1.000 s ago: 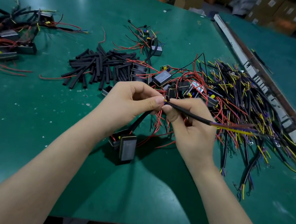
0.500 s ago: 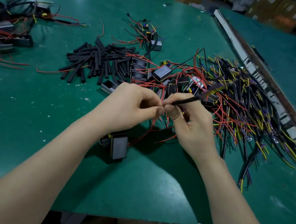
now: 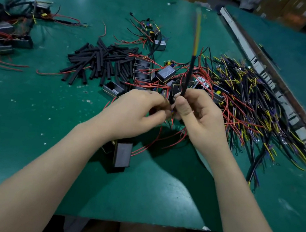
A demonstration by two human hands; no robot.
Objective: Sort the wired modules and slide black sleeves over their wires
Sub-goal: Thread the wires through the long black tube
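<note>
Right hand [image 3: 198,112] grips an upright black sleeve [image 3: 187,77] to thread it; left hand [image 3: 141,110] pinches the thin red wires [image 3: 171,118] steady.

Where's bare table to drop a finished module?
Free: green table left of the forearms, below the black sleeve pile; also the strip between that pile and the sleeved modules far left. Near-right corner is bare too. Crowded: the centre module heap and wire bundle on the right.
</note>
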